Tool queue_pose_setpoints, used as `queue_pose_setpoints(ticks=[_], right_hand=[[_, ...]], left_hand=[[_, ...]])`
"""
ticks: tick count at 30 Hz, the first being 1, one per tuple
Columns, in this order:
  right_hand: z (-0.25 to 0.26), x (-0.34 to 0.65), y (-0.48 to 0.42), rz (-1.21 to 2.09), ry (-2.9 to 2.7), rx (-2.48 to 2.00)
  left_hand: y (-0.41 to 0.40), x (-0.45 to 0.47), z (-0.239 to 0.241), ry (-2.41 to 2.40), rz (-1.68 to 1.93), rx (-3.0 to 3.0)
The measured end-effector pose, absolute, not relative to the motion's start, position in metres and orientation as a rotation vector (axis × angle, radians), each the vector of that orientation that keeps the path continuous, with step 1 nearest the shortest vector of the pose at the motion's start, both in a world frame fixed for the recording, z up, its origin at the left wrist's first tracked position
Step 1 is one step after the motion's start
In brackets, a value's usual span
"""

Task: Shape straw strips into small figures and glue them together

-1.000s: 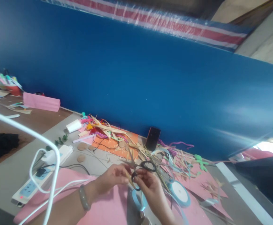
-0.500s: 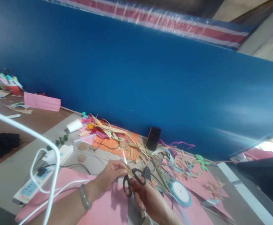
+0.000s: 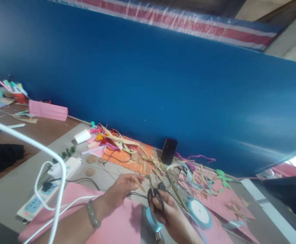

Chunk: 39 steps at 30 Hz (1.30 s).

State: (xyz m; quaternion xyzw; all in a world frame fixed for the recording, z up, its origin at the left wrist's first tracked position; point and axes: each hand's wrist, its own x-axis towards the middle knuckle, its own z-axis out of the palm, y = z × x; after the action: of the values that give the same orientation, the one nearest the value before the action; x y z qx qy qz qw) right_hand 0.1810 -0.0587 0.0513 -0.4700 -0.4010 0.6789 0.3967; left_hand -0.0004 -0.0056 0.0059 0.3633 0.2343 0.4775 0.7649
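left thumb and fingers (image 3: pixel 133 186) pinching a tan strip (image 3: pixel 140 185) nearly closed, right hand (image 3: pixel 169 210) curling round black-handled scissors (image 3: pixel 152 191), blades pointing away, strip sitting just left of them, ribbon spool (image 3: pixel 199 213) lying right, smartphone (image 3: pixel 168 151) leaning against blue partition (image 3: pixel 148 74) beyond

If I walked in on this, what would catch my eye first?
Probably the big blue panel filling the upper view. Below it, near the bottom centre, the right hand holds black-handled scissors beside the left hand, which pinches a tan strip. A thick white cable curves across the lower left.
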Motion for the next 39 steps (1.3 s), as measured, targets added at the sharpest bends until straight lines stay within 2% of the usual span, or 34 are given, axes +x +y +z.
queue_pose_setpoints(ticks=[7,11,17,29,39], right_hand=[[0.050,0.207,-0.063,1.104,-1.280,-1.472],[0.050,0.206,-0.070,0.894,-1.468,-1.560],[0.058,0.205,-0.072,0.723,-1.692,-1.632],[0.066,0.201,-0.077,0.597,-2.070,-1.778],[0.077,0.198,-0.074,0.409,-2.197,-1.837]], left_hand=[[-0.005,-0.001,0.009,0.461,1.091,0.747],[-0.005,0.000,0.007,0.473,1.100,0.743],[-0.005,-0.001,0.007,0.482,1.089,0.729],[-0.013,-0.007,0.022,0.494,1.085,0.803],[-0.005,0.003,-0.005,0.539,1.076,0.817]])
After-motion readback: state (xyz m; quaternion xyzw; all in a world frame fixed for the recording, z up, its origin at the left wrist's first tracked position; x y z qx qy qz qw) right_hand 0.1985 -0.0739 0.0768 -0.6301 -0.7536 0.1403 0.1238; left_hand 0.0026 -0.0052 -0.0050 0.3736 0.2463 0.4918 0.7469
